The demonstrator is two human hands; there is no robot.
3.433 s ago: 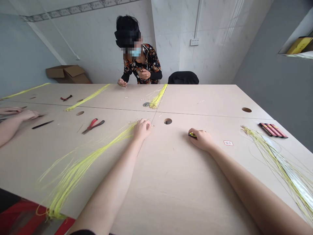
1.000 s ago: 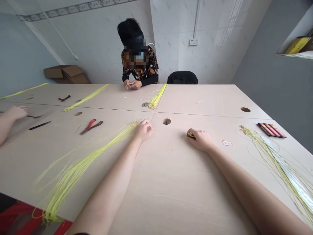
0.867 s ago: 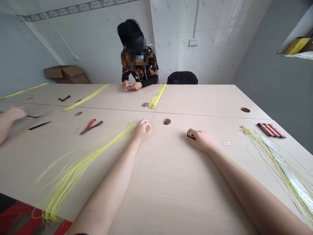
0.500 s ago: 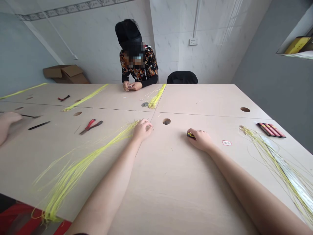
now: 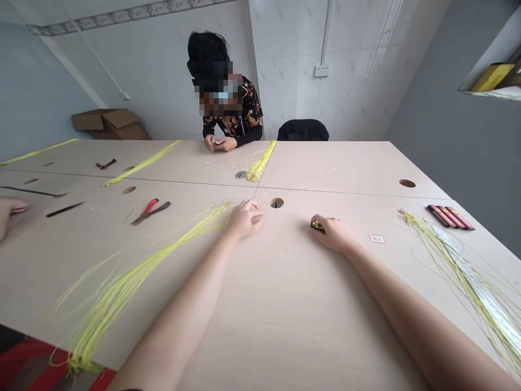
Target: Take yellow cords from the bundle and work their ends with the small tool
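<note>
Fingers of your left hand (image 5: 245, 218) now sit a little further right than half a second ago, just past the tip of the long yellow strand bundle (image 5: 134, 274), pinched loosely together; whether a single strand lies between them is too fine to tell. That bundle runs from its far end beside your left hand down to the near left edge of the table (image 5: 285, 309), fanned out as before. Your right hand (image 5: 332, 232) has not moved: it rests on the table well right of the left one, fingers curled over a small yellow and black object (image 5: 317, 225), only its left end showing.

To the far left, the red-handled pliers (image 5: 152, 209) lie where they lay earlier. A second yellow bundle (image 5: 459, 269) stretches along the right side, with dark red sticks (image 5: 450, 216) beyond its far end. Across the table, another person's hands (image 5: 220, 143) are together at the far edge. A co-worker's hand (image 5: 10, 209) at the left edge has drawn back toward the frame's border.
</note>
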